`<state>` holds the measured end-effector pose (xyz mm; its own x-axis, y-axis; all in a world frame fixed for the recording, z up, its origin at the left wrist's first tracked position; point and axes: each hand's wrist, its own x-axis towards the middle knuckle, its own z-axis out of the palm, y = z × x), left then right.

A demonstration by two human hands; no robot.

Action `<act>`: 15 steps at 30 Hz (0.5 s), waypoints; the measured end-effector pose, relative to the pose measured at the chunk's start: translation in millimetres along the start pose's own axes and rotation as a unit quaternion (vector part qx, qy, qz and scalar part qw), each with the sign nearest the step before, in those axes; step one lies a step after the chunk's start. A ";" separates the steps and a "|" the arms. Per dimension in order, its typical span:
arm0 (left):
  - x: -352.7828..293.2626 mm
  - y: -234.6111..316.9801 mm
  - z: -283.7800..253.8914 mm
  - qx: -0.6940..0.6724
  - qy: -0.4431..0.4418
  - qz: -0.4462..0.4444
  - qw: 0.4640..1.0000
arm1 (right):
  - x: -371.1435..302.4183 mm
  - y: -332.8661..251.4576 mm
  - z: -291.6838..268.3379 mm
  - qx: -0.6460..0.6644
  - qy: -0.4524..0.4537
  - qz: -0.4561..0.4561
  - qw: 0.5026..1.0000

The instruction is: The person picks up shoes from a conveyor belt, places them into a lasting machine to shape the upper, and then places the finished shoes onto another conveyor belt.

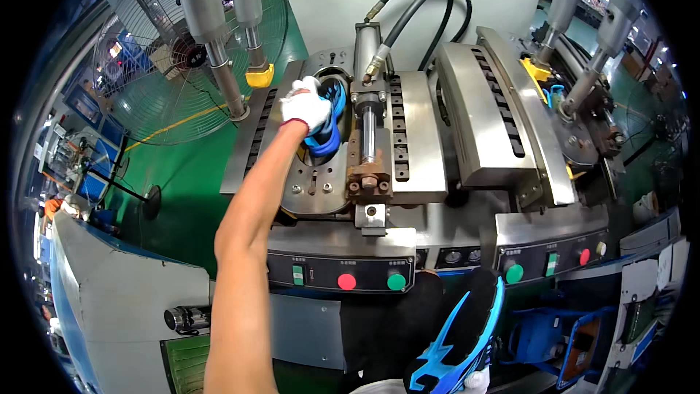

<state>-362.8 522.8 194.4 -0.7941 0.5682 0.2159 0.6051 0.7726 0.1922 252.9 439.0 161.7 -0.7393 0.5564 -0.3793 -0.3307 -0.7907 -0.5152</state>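
My left hand (305, 107), in a white glove with a dark red cuff, is closed on the near side of a blue shoe (326, 144). That shoe sits in the oval opening of the left pressing station (313, 184), and my glove covers part of it. Low in the picture, my right hand (477, 381), also white-gloved, grips another blue shoe (467, 332) with a black underside or inside, tilted toe up. Only a bit of that hand shows below the shoe. A metal cylinder (369, 135) lies just right of the left station.
Control panels with green and red buttons (346, 282) line the machine's front. A second station (576, 138) stands at the right, with pistons above both. A large wire fan (191, 55) is at the left, a flask (187, 319) lower left, and a blue stool (558, 343) lower right.
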 end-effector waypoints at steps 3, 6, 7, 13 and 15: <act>-32.6 5.3 -46.0 -0.128 0.124 0.063 0.982 | -14.2 -1.4 11.5 0.006 -0.001 -0.016 1.000; -107.9 -16.6 -106.0 -0.180 0.221 0.156 0.946 | -16.5 5.7 13.6 0.001 -0.016 -0.023 1.000; -149.7 -20.7 -133.6 -0.192 0.209 0.131 0.950 | -15.4 6.2 0.7 -0.022 -0.024 -0.018 0.999; -363.6 -95.0 -152.4 -0.288 0.159 0.163 0.930 | 45.7 8.1 24.7 -0.247 0.098 -0.079 0.961; -434.9 -123.2 -135.2 -0.308 0.099 0.076 0.943 | 106.9 -1.9 92.3 -0.315 0.071 -0.091 0.942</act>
<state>-84.2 142.3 206.2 -0.7064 0.5471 0.4490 0.6779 0.3408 0.6514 120.3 476.3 193.1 -0.6039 0.7318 -0.3159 0.0017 -0.3951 -0.9186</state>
